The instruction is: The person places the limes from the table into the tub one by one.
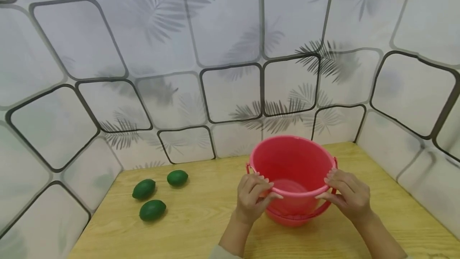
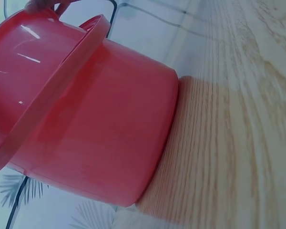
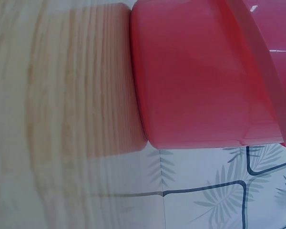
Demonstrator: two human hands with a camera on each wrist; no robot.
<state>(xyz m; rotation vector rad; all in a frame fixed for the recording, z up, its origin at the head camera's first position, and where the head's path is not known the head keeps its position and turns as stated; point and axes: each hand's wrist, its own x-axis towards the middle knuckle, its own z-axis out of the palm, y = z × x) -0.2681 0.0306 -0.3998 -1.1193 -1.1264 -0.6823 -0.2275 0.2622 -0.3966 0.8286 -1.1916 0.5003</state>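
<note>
A pink-red plastic bucket (image 1: 292, 163) stands upright on the wooden table, its mouth facing up and nothing visible inside. My left hand (image 1: 253, 196) grips the rim on the left, fingers over the edge and thumb along the outside. On the opposite side my right hand (image 1: 347, 196) pinches the rim in the same manner. The bucket's handle (image 1: 320, 210) hangs down across its near side. In the left wrist view the bucket wall (image 2: 109, 119) meets the table, and the right wrist view shows the wall (image 3: 195, 76) from the other side.
Three dark green lemon-shaped fruits (image 1: 152, 210) lie on the left of the table (image 1: 201, 215), apart from the bucket. Behind and beside the table rise pale walls (image 1: 230, 91) patterned with dark rounded squares and grey leaves.
</note>
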